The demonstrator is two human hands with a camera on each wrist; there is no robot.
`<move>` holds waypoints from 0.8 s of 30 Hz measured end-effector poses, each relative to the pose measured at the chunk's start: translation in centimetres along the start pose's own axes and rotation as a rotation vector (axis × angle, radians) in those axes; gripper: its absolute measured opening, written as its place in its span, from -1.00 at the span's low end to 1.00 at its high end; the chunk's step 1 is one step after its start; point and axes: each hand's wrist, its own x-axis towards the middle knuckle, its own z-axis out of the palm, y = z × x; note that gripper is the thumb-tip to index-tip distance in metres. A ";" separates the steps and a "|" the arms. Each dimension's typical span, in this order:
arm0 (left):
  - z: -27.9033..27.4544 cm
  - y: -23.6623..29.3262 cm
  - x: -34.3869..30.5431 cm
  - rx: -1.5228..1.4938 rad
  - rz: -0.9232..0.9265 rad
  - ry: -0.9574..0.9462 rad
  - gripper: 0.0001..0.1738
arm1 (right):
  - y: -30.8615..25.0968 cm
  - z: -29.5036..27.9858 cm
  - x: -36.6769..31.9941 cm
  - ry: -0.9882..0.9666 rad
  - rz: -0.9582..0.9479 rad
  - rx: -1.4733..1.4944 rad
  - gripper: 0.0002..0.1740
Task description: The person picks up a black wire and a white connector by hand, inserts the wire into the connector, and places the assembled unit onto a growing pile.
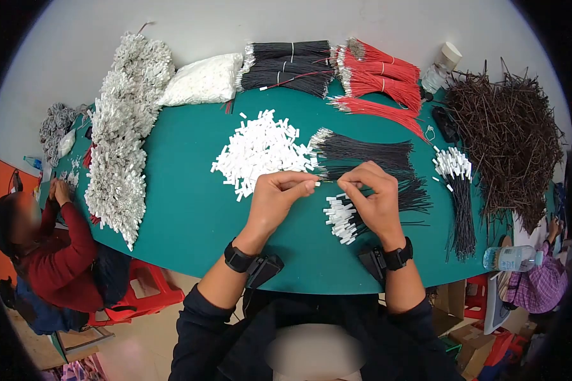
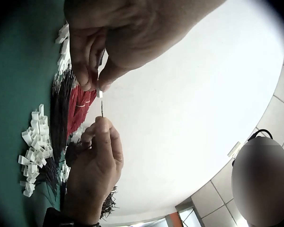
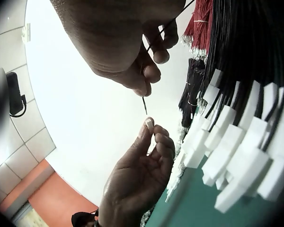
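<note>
My left hand (image 1: 278, 200) pinches a small white connector (image 3: 149, 125) between thumb and index finger. Opposite it, my right hand (image 1: 376, 202) pinches a thin black wire (image 3: 145, 105) near its end. In the right wrist view the wire's tip points at the connector, with a small gap between them. Left of my hands lies a heap of loose white connectors (image 1: 257, 149). Under and beside my right hand are black wires with white connectors on their ends (image 1: 340, 219). A bundle of black wires (image 1: 365, 150) lies just beyond both hands.
Red wire bundles (image 1: 388, 76), black bundles (image 1: 289, 66) and a white bag (image 1: 203, 79) line the back. A long pile of white-ended wires (image 1: 124, 127) stands left. At right are connector-tipped black wires (image 1: 462, 209), dark brown strands (image 1: 505, 140) and a bottle (image 1: 511, 258). People sit at both sides.
</note>
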 end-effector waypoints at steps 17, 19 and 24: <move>0.1 -0.8 0.4 -0.102 -0.013 0.004 -0.77 | -0.2 0.5 -0.3 -0.009 0.064 -0.010 -0.94; 0.4 -0.5 0.2 -0.092 -0.021 0.010 -0.78 | -0.3 0.5 -0.3 -0.004 0.087 0.007 -0.94; 0.4 -0.7 0.3 -0.096 -0.003 0.006 -0.80 | 0.0 0.6 -0.3 -0.001 0.083 -0.004 -0.93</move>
